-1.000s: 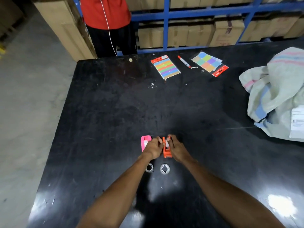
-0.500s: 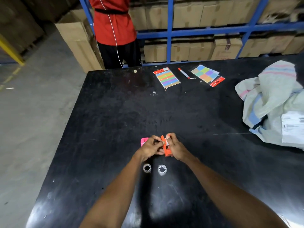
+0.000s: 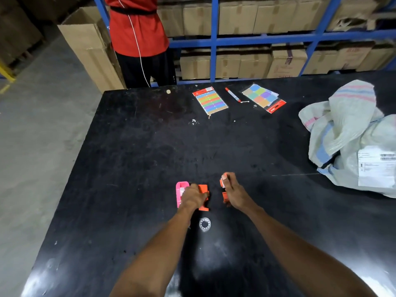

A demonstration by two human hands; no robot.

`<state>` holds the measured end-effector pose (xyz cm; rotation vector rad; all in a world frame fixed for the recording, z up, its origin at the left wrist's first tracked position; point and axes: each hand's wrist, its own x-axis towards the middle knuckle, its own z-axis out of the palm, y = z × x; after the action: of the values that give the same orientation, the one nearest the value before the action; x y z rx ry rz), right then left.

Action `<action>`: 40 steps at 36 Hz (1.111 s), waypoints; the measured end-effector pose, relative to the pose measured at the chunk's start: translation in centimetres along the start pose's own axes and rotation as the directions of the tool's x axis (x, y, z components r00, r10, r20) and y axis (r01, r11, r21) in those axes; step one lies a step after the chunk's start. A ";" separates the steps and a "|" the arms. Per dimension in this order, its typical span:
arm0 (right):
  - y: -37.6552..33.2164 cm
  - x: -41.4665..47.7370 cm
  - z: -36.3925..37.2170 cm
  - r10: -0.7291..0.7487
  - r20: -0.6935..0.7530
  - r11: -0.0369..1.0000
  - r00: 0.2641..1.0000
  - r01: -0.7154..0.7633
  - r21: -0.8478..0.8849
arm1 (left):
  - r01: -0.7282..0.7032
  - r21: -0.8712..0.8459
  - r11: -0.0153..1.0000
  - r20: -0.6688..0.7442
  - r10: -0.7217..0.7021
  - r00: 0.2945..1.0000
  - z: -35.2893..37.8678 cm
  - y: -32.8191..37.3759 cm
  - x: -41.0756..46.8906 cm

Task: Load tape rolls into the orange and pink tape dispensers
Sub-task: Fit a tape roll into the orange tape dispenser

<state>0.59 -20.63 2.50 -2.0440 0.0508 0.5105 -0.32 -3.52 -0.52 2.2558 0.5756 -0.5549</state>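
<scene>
Hands apart: left hand (image 3: 194, 197) grips one orange dispenser half (image 3: 203, 189), right hand (image 3: 234, 194) pinches the other half (image 3: 224, 182). Tape roll (image 3: 205, 224) lies flat just near of the left hand, closer to it; pink dispenser (image 3: 180, 192) touches its left.

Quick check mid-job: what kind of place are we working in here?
Most likely a warehouse or stockroom. Blue metal racking behind the black table is packed with cardboard cartons, the floor is bare concrete, and a woven sack with a shipping label sits on the table.
</scene>
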 end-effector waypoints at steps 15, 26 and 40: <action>3.7 0.6 -1.2 0.029 -0.023 1.000 0.999 -0.030 -0.005 | 0.029 0.440 0.897 -0.088 0.011 0.996 3.7 1.8 1.6; 4.3 0.4 -0.3 0.050 0.018 0.998 0.999 -0.050 0.040 | 0.025 0.348 0.937 -0.084 0.004 0.996 3.8 0.5 2.3; 3.7 -1.1 -0.4 0.076 -0.103 0.990 0.992 -0.063 0.128 | -0.169 -0.489 0.856 0.206 0.301 0.931 1.6 4.0 -1.7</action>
<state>-1.24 -23.04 0.02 -1.9506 0.2148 0.4288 0.18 -7.58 1.54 1.7204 0.2441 -0.5276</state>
